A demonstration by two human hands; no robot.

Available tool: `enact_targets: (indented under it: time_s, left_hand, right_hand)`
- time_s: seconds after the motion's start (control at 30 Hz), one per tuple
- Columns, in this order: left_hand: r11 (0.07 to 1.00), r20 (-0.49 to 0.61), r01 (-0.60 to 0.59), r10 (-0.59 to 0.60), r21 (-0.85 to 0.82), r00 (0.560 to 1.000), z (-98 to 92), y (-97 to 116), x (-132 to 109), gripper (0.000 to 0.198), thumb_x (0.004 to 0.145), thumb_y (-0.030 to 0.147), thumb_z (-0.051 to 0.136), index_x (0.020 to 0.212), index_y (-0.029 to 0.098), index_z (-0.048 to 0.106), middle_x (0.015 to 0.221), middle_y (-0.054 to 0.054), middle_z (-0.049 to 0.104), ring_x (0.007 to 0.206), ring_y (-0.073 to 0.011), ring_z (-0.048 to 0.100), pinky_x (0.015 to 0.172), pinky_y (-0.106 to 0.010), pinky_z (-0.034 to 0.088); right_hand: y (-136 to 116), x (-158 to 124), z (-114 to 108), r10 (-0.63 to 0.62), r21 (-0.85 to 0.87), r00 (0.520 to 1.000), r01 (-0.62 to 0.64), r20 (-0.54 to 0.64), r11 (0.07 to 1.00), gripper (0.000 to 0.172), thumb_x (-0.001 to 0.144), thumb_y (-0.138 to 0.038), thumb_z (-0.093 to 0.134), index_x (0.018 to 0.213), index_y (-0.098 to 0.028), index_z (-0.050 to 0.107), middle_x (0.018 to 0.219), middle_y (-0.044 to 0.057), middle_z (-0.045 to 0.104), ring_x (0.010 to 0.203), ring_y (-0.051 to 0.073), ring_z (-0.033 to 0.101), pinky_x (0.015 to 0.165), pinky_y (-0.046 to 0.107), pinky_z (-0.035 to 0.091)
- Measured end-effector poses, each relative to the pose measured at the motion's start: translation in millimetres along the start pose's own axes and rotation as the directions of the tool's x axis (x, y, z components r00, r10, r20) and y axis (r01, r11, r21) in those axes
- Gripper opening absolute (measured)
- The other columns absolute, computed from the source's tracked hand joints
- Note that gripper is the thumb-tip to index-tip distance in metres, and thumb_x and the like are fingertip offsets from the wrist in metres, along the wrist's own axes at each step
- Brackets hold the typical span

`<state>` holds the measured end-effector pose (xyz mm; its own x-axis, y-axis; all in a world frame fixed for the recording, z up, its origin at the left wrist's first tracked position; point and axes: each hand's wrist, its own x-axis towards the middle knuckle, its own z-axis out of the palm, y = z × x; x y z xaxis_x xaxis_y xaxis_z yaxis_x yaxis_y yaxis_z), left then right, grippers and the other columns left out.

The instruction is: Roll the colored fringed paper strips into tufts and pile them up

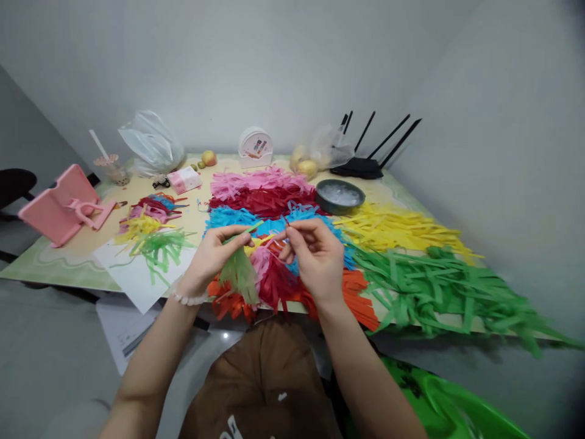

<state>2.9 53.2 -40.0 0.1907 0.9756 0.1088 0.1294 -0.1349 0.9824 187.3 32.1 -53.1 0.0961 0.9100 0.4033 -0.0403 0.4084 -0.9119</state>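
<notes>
My left hand (211,255) is closed on a bunch of green paper strips (239,273) that hangs down from its fingers. My right hand (315,253) is pinched on a thin strip end (287,224) just right of the left hand's fingertips. Both hands hover over the near middle of the table, above piles of red, pink and orange paper strips (274,283). A bead bracelet sits on my left wrist.
Strip piles cover the table (68,259): pink and dark red at the back, blue, yellow (397,227), green (439,286). A dark bowl (340,196), a router (361,166), plastic bags, fruit and a pink stand (64,207) lie around. A green basin (439,402) sits below right.
</notes>
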Motion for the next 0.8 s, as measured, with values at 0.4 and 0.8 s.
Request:
enact_targets:
  time_s: [0.4,0.8]
  left_hand:
    - [0.998,-0.117,-0.061,0.064,0.027,0.991,19.3,0,-12,0.029,0.083,0.035,0.07,0.105,0.016,0.077,0.097,-0.007,0.078,0.088,-0.021,0.069,0.081,-0.031,0.054]
    - [0.721,-0.041,-0.33,0.444,0.609,0.895,24.4,-10,-15,0.022,0.092,0.025,0.062,0.111,0.022,0.074,0.1,-0.006,0.077,0.089,-0.0214,0.065,0.082,-0.035,0.049]
  right_hand:
    - [0,-17,5,0.022,-0.293,0.999,-0.011,0.035,0.956,0.01,0.088,-0.029,0.058,0.084,-0.021,0.063,0.064,-0.001,0.063,0.053,0.013,0.055,0.053,0.026,0.042]
    - [4,-14,1,0.176,-0.11,0.975,-0.162,0.135,0.981,0.017,0.089,-0.038,0.061,0.089,-0.022,0.055,0.064,-0.003,0.066,0.047,0.012,0.059,0.045,0.023,0.043]
